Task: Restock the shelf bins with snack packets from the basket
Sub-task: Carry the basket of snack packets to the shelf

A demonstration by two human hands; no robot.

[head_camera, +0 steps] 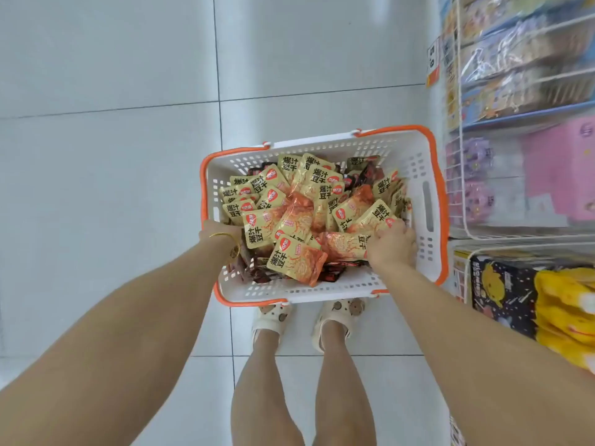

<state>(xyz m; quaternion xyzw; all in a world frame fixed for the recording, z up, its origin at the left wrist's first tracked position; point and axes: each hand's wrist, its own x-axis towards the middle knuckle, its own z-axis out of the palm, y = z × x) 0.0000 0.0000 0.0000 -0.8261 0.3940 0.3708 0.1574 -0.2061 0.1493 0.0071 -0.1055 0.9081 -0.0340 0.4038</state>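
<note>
A white basket (pixel 415 175) with orange handles stands on the floor in front of my feet. It is heaped with several yellow-and-orange snack packets (pixel 299 207) over dark red ones. My right hand (pixel 394 246) reaches into the basket's right side and grips yellow snack packets there. My left hand (pixel 219 231) is at the basket's left rim, fingers down inside among the packets; what they hold is hidden. The wire shelf bins (pixel 515 91) rise at the right.
White floor tiles (pixel 112 156) stretch to the left and ahead. Wire shelves at the right hold bagged goods, pink boxes (pixel 560 175) and a dark box with yellow figures (pixel 528 297). My legs and pale clogs (pixel 273 320) stand just behind the basket.
</note>
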